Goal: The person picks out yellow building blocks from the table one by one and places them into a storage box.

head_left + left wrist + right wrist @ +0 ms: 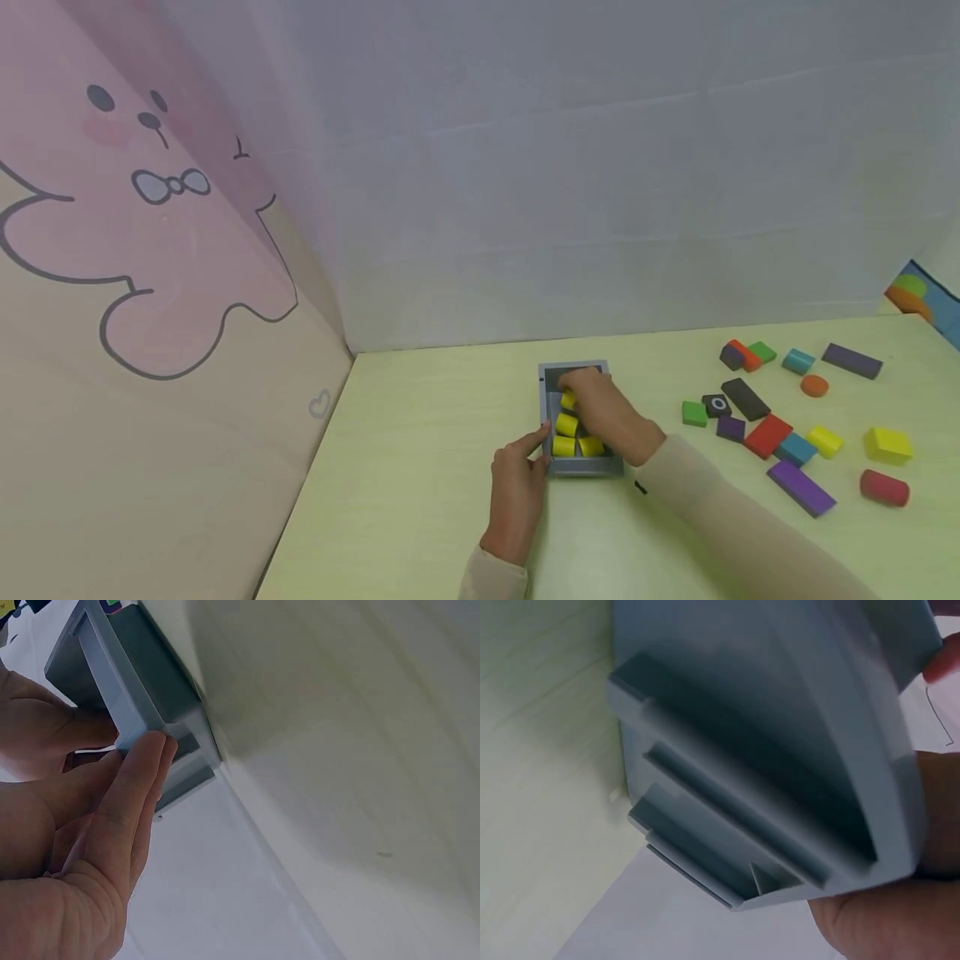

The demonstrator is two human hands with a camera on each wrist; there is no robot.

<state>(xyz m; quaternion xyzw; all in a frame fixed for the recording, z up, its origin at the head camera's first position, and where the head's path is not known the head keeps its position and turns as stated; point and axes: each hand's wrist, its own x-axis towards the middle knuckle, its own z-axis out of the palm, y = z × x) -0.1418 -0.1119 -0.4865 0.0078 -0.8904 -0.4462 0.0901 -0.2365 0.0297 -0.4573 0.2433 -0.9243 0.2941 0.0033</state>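
Observation:
A small grey box (577,467) stands on the table with several yellow cylinder blocks (567,425) inside. On its left side, my left hand (517,487) holds the wall near the front, thumb and fingers at the rim. The left wrist view brings those fingers (127,802) up close, lying along the grey wall. My right hand (607,412) reaches in over the right wall, fingers curled down around a yellow block (568,402) near the far end. Its fingertips are partly hidden. The box's ribbed outer side (727,787) fills much of the right wrist view.
To the right lie scattered loose blocks, among them a red one (768,436), a long purple one (801,488), a yellow one (888,446) and a dark red cylinder (884,488). A pale sheet (600,167) hangs behind the table (412,467), and a bear-printed cloth (187,250) on the left.

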